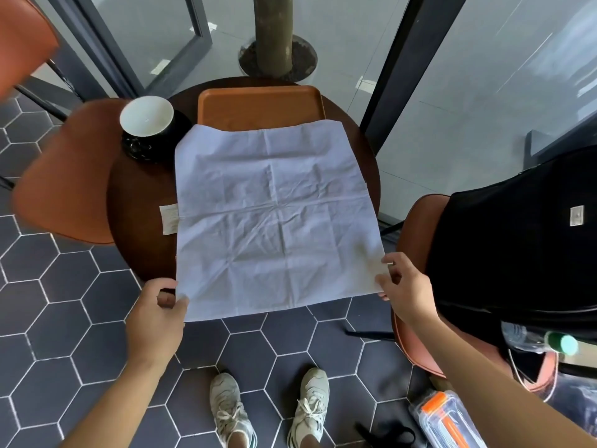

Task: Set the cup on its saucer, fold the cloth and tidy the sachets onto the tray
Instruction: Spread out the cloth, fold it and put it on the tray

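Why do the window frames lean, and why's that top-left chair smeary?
Head view: wide-angle lens splays the dark metal window frames; orange chair back, top left, is blurred, likely too close; white creased cloth is evenly lit.

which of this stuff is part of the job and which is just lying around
Job: cup on saucer; cloth, near corners pinched by left hand and right hand; tray; sachet.
Lying about: black backpack, bottle, plastic box, orange chair.

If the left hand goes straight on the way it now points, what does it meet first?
The left hand pinches the cloth at its near corner; going on, it would probably meet the table edge beneath.
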A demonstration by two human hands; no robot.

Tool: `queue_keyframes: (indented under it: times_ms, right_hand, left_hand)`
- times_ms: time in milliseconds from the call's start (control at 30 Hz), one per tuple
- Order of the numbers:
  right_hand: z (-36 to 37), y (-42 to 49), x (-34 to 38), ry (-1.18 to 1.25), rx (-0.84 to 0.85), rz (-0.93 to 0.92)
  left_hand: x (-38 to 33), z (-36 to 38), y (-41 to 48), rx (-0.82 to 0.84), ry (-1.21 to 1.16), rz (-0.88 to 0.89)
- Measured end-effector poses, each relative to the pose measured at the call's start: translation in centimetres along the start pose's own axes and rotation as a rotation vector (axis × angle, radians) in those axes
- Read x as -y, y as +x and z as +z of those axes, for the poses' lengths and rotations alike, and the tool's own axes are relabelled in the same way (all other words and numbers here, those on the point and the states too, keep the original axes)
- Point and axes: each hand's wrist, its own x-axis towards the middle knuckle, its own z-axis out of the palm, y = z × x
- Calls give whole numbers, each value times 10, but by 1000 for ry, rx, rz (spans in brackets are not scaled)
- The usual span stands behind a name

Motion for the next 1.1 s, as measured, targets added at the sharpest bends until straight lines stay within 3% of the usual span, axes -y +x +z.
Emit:
queue_keyframes:
  times_ms: [167, 367, 600, 733, 833, 900, 1100]
  right_hand:
    - [-4, -3, 3, -74, -51, -114]
    - [-14, 5, 10, -173, 144, -163]
    - [-16, 14, 8, -123, 48, -218]
    - [-18, 19, 8, -120, -6, -287]
    - [-18, 25, 9, -166, -78, -305]
    - [-18, 29, 13, -179, -95, -344]
    - [-24, 44, 36, 46, -87, -200]
  left_hand:
    - [6, -7, -5, -62, 32, 210]
    - [4, -13, 0, 30, 29, 446]
    - [-11, -21, 9, 182, -50, 189]
    - [-11, -34, 13, 331, -17, 340]
    - [-8, -39, 19, 279, 187, 569]
    - [-9, -39, 21, 217, 185, 613]
    - [-24, -34, 30, 63, 4, 390]
